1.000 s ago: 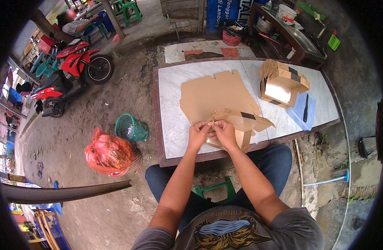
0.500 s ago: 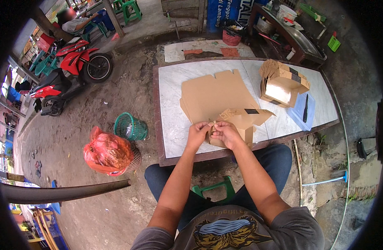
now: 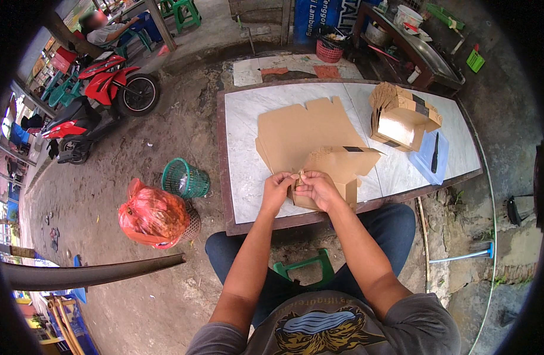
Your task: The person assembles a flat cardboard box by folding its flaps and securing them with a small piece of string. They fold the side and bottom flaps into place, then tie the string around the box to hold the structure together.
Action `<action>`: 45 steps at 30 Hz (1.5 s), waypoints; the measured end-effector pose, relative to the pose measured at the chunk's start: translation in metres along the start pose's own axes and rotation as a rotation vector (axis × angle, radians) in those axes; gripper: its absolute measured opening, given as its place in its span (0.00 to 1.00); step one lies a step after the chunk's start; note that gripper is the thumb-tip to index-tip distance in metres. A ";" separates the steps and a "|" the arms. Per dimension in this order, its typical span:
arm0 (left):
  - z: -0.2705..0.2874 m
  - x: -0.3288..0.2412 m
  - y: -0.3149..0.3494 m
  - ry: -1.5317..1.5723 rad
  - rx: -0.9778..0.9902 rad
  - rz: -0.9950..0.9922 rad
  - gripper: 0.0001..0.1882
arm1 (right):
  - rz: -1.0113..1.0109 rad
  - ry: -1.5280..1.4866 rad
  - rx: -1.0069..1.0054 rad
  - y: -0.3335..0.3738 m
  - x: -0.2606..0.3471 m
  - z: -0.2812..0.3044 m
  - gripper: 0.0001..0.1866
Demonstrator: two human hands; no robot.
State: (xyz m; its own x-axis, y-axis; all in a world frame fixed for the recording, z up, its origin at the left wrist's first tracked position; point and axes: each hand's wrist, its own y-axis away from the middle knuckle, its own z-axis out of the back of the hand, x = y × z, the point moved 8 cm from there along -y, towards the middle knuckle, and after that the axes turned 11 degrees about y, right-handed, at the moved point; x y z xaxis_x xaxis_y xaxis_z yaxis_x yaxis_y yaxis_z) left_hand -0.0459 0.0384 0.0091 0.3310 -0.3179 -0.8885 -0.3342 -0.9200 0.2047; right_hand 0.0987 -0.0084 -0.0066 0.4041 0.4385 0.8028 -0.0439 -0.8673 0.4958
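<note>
A part-folded brown cardboard box (image 3: pixel 337 163) sits at the near edge of the table, its lid flap standing up behind my hands. My left hand (image 3: pixel 278 188) pinches the box's near left corner between thumb and fingers. Close against it, my right hand (image 3: pixel 318 189) grips the same corner, where a small flap is bent. The fingers hide most of that fold. Behind the box lie flat brown cardboard sheets (image 3: pixel 304 127). Toward the back right stand folded boxes (image 3: pixel 402 115), nested together with a shiny inside showing.
The white tiled table (image 3: pixel 242 201) has a dark raised border. At its right lies a blue-lidded plastic container (image 3: pixel 424 163) with a black knife (image 3: pixel 435 155) on top. Left on the ground are a green basket (image 3: pixel 195 182) and a filled red plastic bag (image 3: pixel 150 216). A red motorbike (image 3: pixel 100 100) stands farther off.
The box's raised lid flap has tilted and shifted slightly left. Both hands stay at the same corner, with only a small shift of the fingers.
</note>
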 end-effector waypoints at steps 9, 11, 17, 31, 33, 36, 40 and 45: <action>0.005 0.009 -0.003 0.030 0.006 -0.008 0.10 | -0.016 0.018 -0.006 0.002 0.002 -0.002 0.07; 0.005 0.008 -0.003 0.034 0.014 -0.019 0.10 | -0.011 0.023 -0.003 0.001 0.002 -0.002 0.06; 0.001 0.004 0.000 0.036 0.030 -0.023 0.10 | 0.006 0.008 -0.017 0.001 0.002 -0.001 0.05; 0.000 0.002 0.000 0.004 0.046 -0.046 0.11 | 0.075 0.010 -0.113 0.008 0.001 0.001 0.05; -0.003 0.000 0.001 -0.027 0.032 -0.074 0.12 | 0.085 0.031 -0.149 0.007 -0.001 0.002 0.05; 0.001 0.000 -0.001 -0.217 0.009 -0.263 0.13 | 0.149 0.119 -0.211 0.012 0.002 -0.003 0.05; -0.019 -0.024 0.014 -0.517 -0.013 -0.504 0.14 | 0.230 0.241 -0.316 0.016 0.006 -0.002 0.07; -0.033 -0.042 0.026 -0.850 -0.112 -0.571 0.12 | 0.563 0.910 -0.575 0.020 0.025 -0.007 0.09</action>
State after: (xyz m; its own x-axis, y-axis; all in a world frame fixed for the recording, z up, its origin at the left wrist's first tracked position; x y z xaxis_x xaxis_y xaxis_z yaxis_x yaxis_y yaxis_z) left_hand -0.0390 0.0204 0.0654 -0.3336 0.4001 -0.8536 -0.2243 -0.9131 -0.3404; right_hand 0.1014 -0.0135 0.0257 -0.5814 0.2394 0.7776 -0.4987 -0.8600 -0.1081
